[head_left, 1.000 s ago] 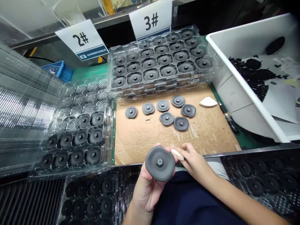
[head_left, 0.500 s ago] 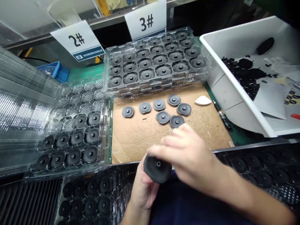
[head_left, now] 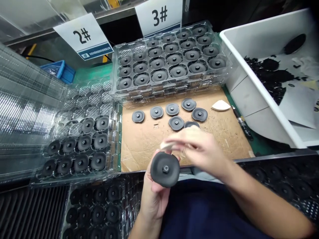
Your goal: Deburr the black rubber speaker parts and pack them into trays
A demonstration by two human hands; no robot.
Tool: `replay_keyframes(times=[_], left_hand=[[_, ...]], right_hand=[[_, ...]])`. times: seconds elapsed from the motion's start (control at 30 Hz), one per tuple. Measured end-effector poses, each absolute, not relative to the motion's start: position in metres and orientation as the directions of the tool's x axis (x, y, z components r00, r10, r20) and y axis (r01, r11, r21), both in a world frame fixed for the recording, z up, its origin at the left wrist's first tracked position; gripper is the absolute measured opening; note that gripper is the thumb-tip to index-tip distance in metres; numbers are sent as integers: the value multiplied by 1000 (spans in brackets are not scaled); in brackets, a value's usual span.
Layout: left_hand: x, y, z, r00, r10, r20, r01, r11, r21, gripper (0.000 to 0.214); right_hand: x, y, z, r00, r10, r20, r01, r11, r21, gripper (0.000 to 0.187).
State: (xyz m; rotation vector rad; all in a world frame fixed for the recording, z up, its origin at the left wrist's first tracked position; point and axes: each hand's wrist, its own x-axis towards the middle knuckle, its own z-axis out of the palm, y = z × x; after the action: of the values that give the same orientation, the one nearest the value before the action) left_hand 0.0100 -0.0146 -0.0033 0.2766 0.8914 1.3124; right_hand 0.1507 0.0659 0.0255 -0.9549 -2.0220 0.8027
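Note:
My left hand is closed around a dark grey rubber-like disc, its face and small central stub turned up toward me. Just above the disc's far edge, my right hand is blurred by motion, with bent fingers pinching a small whitish pad. The pad's exact form is smeared. Several similar loose discs lie on the cardboard sheet beyond my hands, one partly hidden by my right hand. A white wedge-shaped pad rests at the cardboard's right side.
Clear plastic trays holding discs stand at the back and on the left. On the right is a white bin with black scraps and papers. A black pen-like tool lies beside it. More filled trays sit below the bench edge.
My right hand has moved back off the disc's face to its far edge, and the whitish pad now shows in its fingers. The disc in my left hand is more fully visible.

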Motion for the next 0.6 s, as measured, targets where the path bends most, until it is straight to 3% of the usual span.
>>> replay_keyframes(times=[0.07,0.13,0.3,0.37,0.43,0.53,0.6], left_hand=[[5,-14,-4,-19,924,-381,-762,234,604,62],[1,-14,-6,-20,928,-371,-792,212,573,60],[3,-12,-5,-16,914,-406,-791,236,564,59],[8,-10,-2,-13,909,-417,-786,249,566,57],[11,-9,1,-18,908,-418,-772,253,583,57],[9,-9,3,-14,914,-404,-736,264,623,51],[6,-9,3,-31,918,-396,-720,255,646,47]], right_hand=[[160,64,-5,-362,918,163,512,341,-788,18],[167,53,-37,-402,915,40,562,281,-778,19],[170,32,-52,-448,893,-36,544,240,-804,17],[165,36,-22,-348,938,10,518,201,-831,21],[155,41,15,-233,958,165,430,254,-867,23],[140,39,54,-336,828,449,319,548,-773,25],[134,35,63,-481,763,432,265,596,-758,23]])
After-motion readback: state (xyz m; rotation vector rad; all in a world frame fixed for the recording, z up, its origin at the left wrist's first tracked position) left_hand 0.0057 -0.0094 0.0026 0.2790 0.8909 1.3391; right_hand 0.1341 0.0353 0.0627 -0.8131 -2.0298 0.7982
